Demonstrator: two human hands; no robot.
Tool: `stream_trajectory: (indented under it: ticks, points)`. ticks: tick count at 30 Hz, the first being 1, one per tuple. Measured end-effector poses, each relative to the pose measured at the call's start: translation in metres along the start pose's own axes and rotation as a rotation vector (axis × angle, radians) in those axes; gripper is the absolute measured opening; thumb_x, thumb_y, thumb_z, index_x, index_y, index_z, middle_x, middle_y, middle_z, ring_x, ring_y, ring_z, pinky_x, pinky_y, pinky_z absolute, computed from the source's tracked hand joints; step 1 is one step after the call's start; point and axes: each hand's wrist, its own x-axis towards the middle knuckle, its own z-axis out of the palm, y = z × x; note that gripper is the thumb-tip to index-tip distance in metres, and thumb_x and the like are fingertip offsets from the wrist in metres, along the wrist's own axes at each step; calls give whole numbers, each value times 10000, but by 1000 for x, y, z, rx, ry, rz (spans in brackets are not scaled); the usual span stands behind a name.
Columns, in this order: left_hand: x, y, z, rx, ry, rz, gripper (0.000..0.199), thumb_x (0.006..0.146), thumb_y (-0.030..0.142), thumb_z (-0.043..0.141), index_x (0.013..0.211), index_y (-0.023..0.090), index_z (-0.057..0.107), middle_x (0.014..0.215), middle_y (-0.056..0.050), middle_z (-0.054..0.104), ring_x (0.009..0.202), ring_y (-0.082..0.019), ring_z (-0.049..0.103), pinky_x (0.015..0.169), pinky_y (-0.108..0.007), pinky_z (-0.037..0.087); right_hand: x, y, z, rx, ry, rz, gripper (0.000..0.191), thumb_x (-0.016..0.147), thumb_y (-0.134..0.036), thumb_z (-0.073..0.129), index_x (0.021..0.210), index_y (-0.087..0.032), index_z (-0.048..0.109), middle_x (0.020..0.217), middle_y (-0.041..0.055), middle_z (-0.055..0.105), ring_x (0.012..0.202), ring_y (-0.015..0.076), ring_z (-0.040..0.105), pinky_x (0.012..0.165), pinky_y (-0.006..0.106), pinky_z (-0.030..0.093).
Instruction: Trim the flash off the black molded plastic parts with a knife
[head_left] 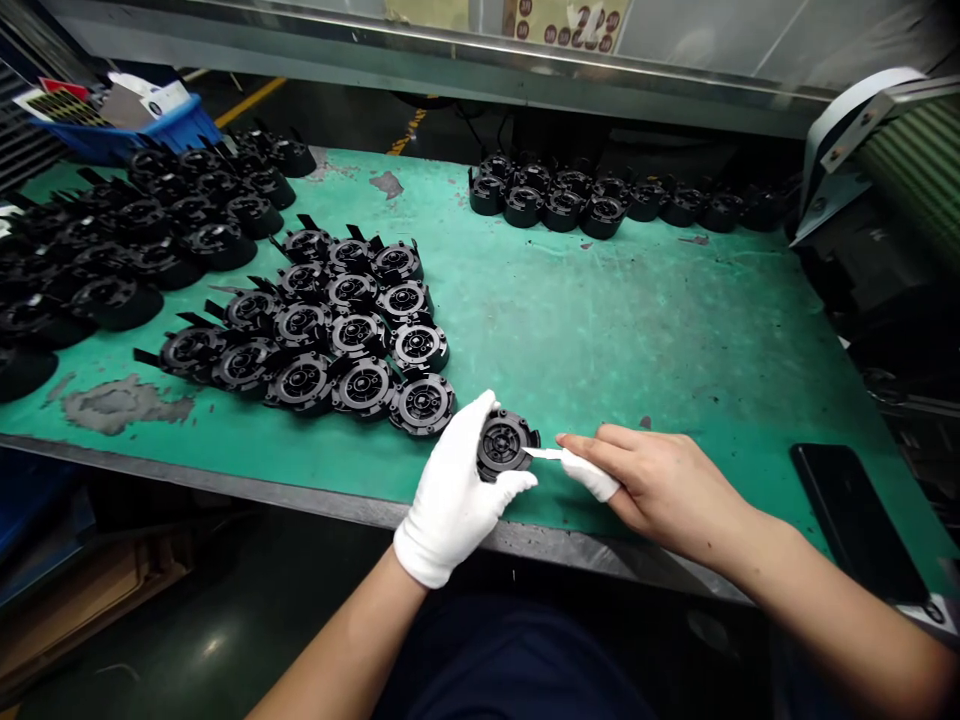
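Observation:
My left hand [457, 485], in a white glove, grips a round black plastic part [501, 446] by its rim near the table's front edge. The part's ringed, ribbed face is turned up toward me. Between the thumb and fingers of my right hand [652, 470] is a thin, pale blade [541, 453]. Its tip reaches the right side of the part's face; whether it touches is too small to tell. The right hand is bare except for a white cover on the thumb [591, 476]. To the left stand rows of similar black parts [364, 385].
More black parts [116, 290] crowd the left of the green table [585, 330], and another group [562, 200] lines the back. A blue bin [172, 125] stands at the far left. A black phone [855, 520] lies at the right. A metal beam [450, 60] crosses behind.

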Motion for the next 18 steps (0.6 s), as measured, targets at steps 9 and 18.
stream_trajectory:
  ticks: [9,18]
  points:
    - [3,5,-6,20,-73,9,856,800,305,782,1507,234,306,1521,-108,450,1431,-273,416,1223,-466,343,11,53,-11,-292,-58,416,476,883,-189,475,1328,-266,627,1032,67,742,747,252,696,499,302,386]
    - [24,8,-38,-117,-546,123,780,895,258,664,1546,346,244,1632,-24,264,1504,-249,273,1234,-480,297,-28,30,4,415,64,152,433,864,-127,462,1225,-252,666,1153,53,731,1000,228,693,825,339,557]
